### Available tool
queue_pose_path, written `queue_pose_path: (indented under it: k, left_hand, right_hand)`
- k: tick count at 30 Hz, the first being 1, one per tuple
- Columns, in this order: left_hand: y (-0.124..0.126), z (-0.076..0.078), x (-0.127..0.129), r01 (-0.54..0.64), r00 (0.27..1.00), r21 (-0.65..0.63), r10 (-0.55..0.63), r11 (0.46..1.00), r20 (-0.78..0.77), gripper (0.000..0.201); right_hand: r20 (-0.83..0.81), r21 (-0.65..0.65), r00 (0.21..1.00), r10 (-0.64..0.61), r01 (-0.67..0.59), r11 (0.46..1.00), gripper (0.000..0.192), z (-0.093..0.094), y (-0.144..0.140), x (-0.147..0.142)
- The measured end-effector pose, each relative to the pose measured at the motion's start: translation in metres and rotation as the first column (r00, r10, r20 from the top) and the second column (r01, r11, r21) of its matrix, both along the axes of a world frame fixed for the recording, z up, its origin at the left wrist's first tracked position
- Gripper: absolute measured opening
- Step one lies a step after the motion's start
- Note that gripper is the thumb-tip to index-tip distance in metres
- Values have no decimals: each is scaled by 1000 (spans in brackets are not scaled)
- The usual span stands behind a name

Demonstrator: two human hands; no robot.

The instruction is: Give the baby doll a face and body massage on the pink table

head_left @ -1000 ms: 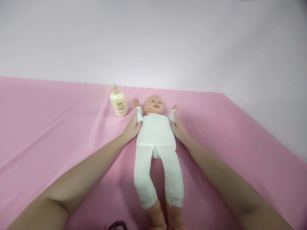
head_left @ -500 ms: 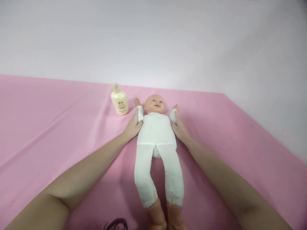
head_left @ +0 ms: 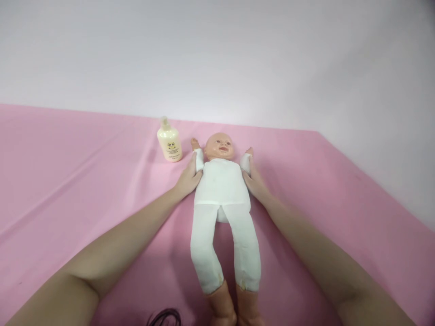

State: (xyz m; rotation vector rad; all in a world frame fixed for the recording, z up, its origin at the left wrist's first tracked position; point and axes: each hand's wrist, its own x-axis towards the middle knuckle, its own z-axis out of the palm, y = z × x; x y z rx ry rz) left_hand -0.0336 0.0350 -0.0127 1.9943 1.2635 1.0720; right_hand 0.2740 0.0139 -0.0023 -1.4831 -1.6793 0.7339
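Two hands, left [head_left: 188,179] and right [head_left: 254,182], flat, fingers extended, flanking supine white-bodied doll [head_left: 221,199].

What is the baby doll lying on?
The doll lies face up on a pink cloth. The left hand and right hand touch its sides by the arms. Whatever is beneath the doll or the cloth is hidden.

The only print I can see is on the cream pump bottle [head_left: 169,144] standing on the pink cloth [head_left: 68,181] beyond my left hand [head_left: 187,180]. Its front carries a small dark emblem with a few lines of tiny lettering beneath. The lettering is too small and blurred for me to read any word, brand or number.
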Motion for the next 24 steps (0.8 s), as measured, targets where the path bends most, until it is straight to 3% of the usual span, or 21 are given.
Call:
queue_pose_path:
  k: [15, 24]
  left_hand:
    - [-3, 5, 1, -38, 999, -80, 37, 996, -16, 86]
    - [-3, 4, 1, -29, 999, -55, 28, 998, -16, 85]
  right_hand:
    - [-2, -15, 1000, 18, -18, 1000, 95, -1, 2, 2]
    - [-11, -22, 1000, 25, -26, 999, 95, 0, 0, 1]
